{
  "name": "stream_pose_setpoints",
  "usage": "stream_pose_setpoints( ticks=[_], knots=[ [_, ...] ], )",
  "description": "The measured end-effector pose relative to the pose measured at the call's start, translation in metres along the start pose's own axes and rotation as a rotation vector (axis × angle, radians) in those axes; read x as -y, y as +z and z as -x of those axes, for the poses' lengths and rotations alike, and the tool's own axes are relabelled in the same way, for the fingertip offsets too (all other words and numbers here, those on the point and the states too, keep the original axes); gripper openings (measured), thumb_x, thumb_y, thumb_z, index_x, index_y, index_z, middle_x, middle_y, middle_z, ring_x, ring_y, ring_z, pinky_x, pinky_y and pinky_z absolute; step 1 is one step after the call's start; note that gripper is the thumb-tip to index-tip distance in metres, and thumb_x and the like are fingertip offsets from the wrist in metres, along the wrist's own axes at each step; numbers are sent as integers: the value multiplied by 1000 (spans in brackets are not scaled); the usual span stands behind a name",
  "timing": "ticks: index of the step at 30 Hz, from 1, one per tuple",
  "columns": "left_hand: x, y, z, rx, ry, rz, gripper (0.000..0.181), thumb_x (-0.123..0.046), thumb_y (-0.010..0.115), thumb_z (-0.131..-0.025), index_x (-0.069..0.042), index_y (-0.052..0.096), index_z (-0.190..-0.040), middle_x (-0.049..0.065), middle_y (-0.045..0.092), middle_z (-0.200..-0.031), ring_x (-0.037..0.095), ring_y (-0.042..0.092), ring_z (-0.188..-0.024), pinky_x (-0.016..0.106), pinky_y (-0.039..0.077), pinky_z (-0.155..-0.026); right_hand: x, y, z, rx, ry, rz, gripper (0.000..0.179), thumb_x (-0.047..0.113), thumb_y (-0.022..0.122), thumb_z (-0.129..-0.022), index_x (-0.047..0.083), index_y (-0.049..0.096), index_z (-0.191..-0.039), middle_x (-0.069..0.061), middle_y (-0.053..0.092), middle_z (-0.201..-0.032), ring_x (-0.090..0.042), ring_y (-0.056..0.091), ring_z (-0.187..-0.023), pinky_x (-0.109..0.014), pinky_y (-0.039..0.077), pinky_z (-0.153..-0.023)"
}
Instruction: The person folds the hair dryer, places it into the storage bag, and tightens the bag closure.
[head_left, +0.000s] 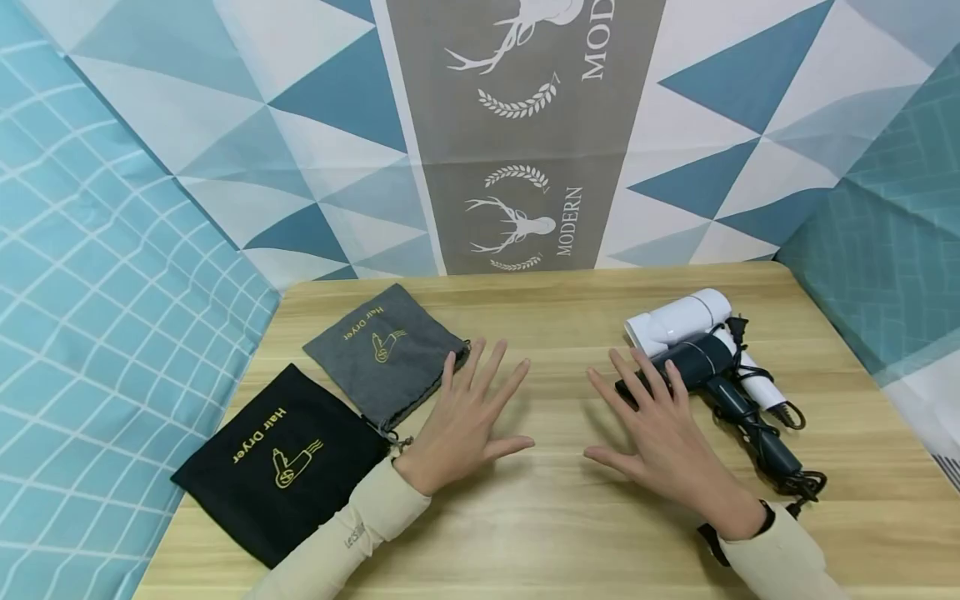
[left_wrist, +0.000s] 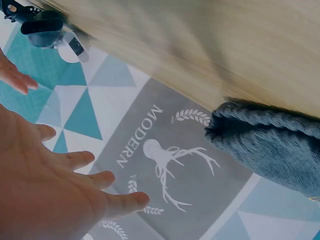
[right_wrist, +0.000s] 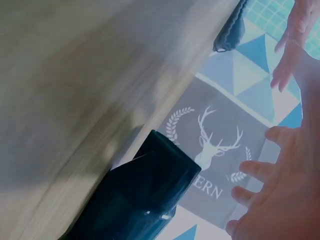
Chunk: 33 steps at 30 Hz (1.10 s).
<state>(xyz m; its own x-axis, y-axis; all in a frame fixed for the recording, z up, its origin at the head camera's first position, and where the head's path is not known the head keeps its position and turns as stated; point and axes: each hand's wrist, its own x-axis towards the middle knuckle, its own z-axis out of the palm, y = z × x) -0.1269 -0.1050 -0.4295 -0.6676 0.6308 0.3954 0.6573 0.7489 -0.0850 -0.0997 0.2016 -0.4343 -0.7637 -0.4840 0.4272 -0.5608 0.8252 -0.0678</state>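
My left hand (head_left: 467,421) hovers palm down over the left middle of the table, fingers spread and holding nothing. Beside it lie a grey drawstring pouch (head_left: 386,354) and a black drawstring pouch (head_left: 288,462), each printed "Hair Dryer" in gold. In the left wrist view the gathered mouth of the grey pouch (left_wrist: 270,145) shows. My right hand (head_left: 663,433), also spread, holds nothing; its fingertips overlap a dark hair dryer (head_left: 693,362) in the head view. A white hair dryer (head_left: 682,321) lies just behind the dark one. Both have their cords wrapped round the handles.
The wooden table (head_left: 555,533) meets a patterned cloth backdrop (head_left: 517,150) at its far edge. A blue checked cloth (head_left: 112,275) hangs along the left side, and a teal cloth (head_left: 885,250) along the right.
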Motion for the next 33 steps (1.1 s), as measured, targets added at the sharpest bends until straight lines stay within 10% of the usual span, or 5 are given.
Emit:
stream_pose_setpoints(
  ticks=[24, 33],
  knots=[
    [-23, -3, -17, 87, 38, 92, 82, -64, 49, -96, -22, 21, -160, 16, 19, -162, 37, 22, -148, 66, 27, -110, -20, -14, 24, 22, 141, -80, 92, 61, 70, -84, 25, 28, -158, -14, 28, -160, -46, 31, -138, -71, 23, -103],
    [-32, -3, -23, 116, 70, 138, 76, -59, 52, -98, -21, 26, -158, 16, 26, -158, 33, 29, -143, 62, 30, -109, -30, -27, 29, -18, 213, -189, 52, 27, 65, -98, 12, 51, -145, -23, 48, -141, -42, 43, -128, -61, 38, -97]
  ],
)
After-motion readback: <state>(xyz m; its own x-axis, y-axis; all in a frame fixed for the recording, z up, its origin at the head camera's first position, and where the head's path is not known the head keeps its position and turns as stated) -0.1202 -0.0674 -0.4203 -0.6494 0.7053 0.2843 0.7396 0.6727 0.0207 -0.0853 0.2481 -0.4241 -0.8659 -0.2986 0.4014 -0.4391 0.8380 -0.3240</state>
